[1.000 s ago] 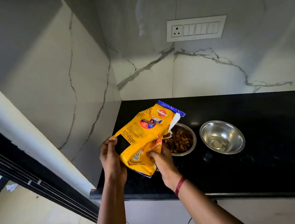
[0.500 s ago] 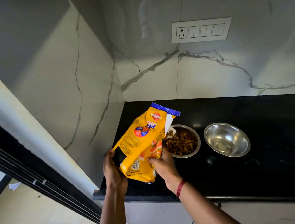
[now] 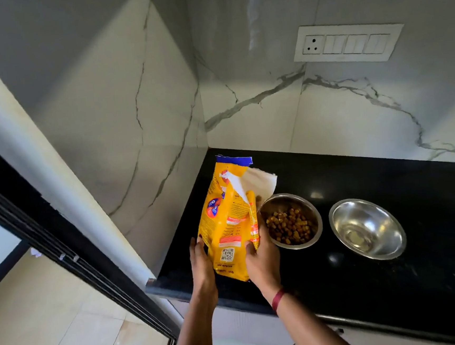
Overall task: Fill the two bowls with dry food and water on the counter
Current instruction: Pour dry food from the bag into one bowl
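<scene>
Both hands hold a yellow food bag upright over the front left part of the black bench, the left hand gripping its lower left edge and the right hand its lower right edge, fingers wrapped behind and thumbs on the front. The bag's torn top gapes open, its white inner flap leaning toward the steel bowl of brown dry food just beside it. A second steel bowl sits to the right, apart from the first; whether it holds water is unclear.
</scene>
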